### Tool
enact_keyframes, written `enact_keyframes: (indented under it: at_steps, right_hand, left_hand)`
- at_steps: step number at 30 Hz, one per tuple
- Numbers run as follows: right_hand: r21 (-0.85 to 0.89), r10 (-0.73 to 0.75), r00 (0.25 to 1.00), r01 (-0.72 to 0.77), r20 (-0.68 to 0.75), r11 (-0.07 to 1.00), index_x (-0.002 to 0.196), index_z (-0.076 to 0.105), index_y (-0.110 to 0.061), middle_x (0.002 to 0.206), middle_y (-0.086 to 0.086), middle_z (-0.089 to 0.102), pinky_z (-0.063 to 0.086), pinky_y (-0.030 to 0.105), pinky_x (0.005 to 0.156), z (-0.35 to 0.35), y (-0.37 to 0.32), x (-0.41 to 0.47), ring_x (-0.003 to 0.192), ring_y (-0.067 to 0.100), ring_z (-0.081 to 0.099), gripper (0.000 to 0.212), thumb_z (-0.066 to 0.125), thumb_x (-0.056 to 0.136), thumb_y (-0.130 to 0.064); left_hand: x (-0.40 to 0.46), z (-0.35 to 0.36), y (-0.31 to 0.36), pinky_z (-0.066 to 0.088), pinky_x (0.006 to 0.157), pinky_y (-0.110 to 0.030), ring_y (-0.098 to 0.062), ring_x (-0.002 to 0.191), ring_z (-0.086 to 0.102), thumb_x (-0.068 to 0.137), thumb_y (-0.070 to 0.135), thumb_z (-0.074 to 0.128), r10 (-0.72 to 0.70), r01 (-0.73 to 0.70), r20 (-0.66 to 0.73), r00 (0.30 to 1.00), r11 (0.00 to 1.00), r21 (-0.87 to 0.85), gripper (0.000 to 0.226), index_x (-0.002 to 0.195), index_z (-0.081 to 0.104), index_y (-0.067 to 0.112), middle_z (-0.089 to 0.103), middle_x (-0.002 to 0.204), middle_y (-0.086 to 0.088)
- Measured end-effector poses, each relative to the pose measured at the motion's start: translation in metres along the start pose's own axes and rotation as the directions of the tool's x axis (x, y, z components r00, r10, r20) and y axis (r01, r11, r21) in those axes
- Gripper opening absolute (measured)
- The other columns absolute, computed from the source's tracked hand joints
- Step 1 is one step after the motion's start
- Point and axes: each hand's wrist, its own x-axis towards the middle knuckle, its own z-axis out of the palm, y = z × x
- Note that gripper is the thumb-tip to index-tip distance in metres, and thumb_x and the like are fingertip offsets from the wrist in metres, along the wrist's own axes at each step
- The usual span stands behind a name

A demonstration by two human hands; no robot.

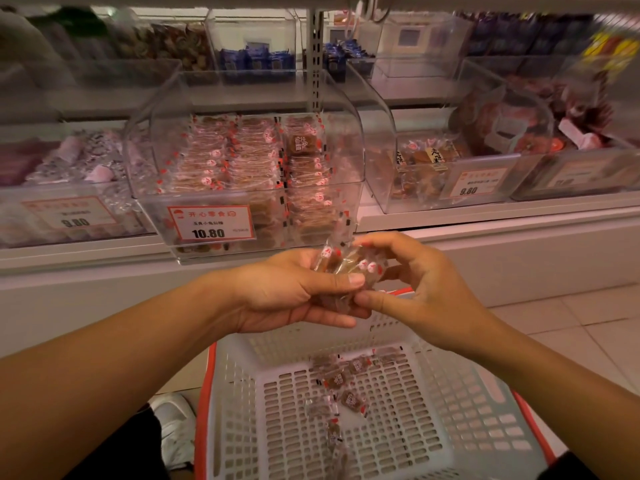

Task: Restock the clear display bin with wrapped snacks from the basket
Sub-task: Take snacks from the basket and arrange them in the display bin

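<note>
Landmark: clear display bin [242, 188] on the white shelf [485, 216], centre of view, front panel carrying a price tag [212, 224] reading 10.80. Bin holds three stacked rows of wrapped snacks [239, 157], brown pieces in clear film with red and white print, filling most of its depth. Neighbouring clear bins stand left and right of the display bin on the same shelf, their contents blurred; tags there read 9.80. Below and in front of the display bin sits the basket [433, 410], white slotted plastic with a red rim, on the tiled floor. A few loose snacks [341, 382] lie scattered on the basket bottom, left of its centre. Between the display bin and the basket, just under the bin's front edge, both hands meet. Left hand [287, 292] is curled around a small bundle of snacks [346, 266], thumb pressed on top. Right hand [419, 282] pinches the same bundle from the other side with bent fingers. Exact count in the bundle not readable.
</note>
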Motion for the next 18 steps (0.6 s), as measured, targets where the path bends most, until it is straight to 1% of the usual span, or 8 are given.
enact_keyframes:
  at_steps: [2,4,7,10,12,15,16,18]
  right_hand:
    - [0.113,0.081,0.997,-0.080,-0.002,0.990,0.108,0.061,-0.022,0.101,0.001,0.069,0.058,0.029,0.079,-0.002,0.000,0.003,0.093,0.017,0.070,0.047,0.086,0.072,-0.005]
    - [0.203,0.159,0.987,-0.156,0.002,0.967,0.103,0.061,-0.019,0.097,0.003,0.071,0.060,0.032,0.077,-0.001,0.001,0.005,0.088,0.018,0.071,0.046,0.087,0.068,-0.003]
    - [0.332,0.230,0.973,-0.207,-0.028,0.920,0.106,0.063,-0.018,0.100,0.006,0.074,0.059,0.031,0.077,0.004,0.002,0.006,0.090,0.022,0.073,0.053,0.087,0.060,-0.011]
    - [0.473,0.309,0.944,-0.221,-0.117,0.853,0.109,0.065,-0.016,0.104,0.008,0.073,0.059,0.036,0.081,0.010,0.003,0.005,0.093,0.026,0.073,0.060,0.088,0.054,-0.014]
    - [0.520,0.357,0.924,-0.238,-0.141,0.821,0.109,0.065,-0.013,0.108,0.011,0.072,0.059,0.037,0.083,0.013,0.004,0.003,0.095,0.029,0.072,0.064,0.089,0.049,-0.015]
    - [0.546,0.361,0.926,-0.249,-0.107,0.800,0.105,0.066,-0.006,0.103,0.017,0.073,0.057,0.027,0.073,0.011,0.000,0.005,0.092,0.029,0.072,0.059,0.088,0.051,-0.014]
    - [0.544,0.354,0.931,-0.255,-0.084,0.799,0.103,0.067,-0.004,0.100,0.018,0.074,0.057,0.026,0.073,0.008,-0.002,0.006,0.091,0.029,0.072,0.056,0.087,0.052,-0.014]
    - [0.532,0.350,0.936,-0.278,-0.036,0.800,0.101,0.067,-0.003,0.098,0.017,0.074,0.059,0.033,0.080,-0.001,-0.005,0.009,0.095,0.034,0.071,0.052,0.086,0.053,-0.014]
  left_hand:
    - [-0.001,0.000,0.002,0.060,0.070,-0.026,-0.023,0.092,0.072,0.078,0.016,0.074,0.032,-0.032,-0.051,0.998,0.999,-0.007,0.039,0.112,0.060,0.005,0.073,0.101,-0.014]
    - [-0.001,0.001,0.003,0.060,0.069,-0.026,-0.022,0.091,0.072,0.076,0.019,0.075,0.058,-0.055,-0.087,0.995,0.998,0.035,0.038,0.108,0.061,0.005,0.073,0.100,-0.016]
    - [0.000,0.003,0.002,0.059,0.063,-0.026,-0.022,0.087,0.073,0.073,0.022,0.076,0.133,-0.107,-0.213,0.968,0.985,0.133,0.040,0.108,0.063,0.005,0.074,0.097,-0.015]
    - [0.002,0.003,-0.001,0.058,0.060,-0.024,-0.021,0.085,0.074,0.080,0.017,0.075,0.236,-0.182,-0.327,0.915,0.965,0.187,0.031,0.107,0.068,0.004,0.076,0.098,-0.010]
    - [0.001,0.002,-0.002,0.055,0.057,-0.021,-0.018,0.083,0.074,0.081,0.016,0.076,0.293,-0.228,-0.357,0.887,0.950,0.212,0.022,0.101,0.073,0.009,0.077,0.097,-0.008]
    - [-0.001,0.004,-0.003,0.051,0.055,-0.020,-0.012,0.079,0.073,0.084,0.025,0.074,0.355,-0.254,-0.389,0.850,0.923,0.289,0.014,0.097,0.078,0.021,0.077,0.095,-0.002]
    - [0.000,0.003,-0.003,0.050,0.054,-0.020,-0.011,0.077,0.072,0.085,0.027,0.074,0.376,-0.263,-0.408,0.832,0.914,0.308,0.013,0.096,0.079,0.024,0.077,0.093,-0.002]
    - [0.001,0.004,-0.001,0.049,0.053,-0.020,-0.012,0.072,0.068,0.083,0.028,0.075,0.391,-0.283,-0.432,0.813,0.913,0.293,0.013,0.094,0.080,0.023,0.077,0.090,-0.004]
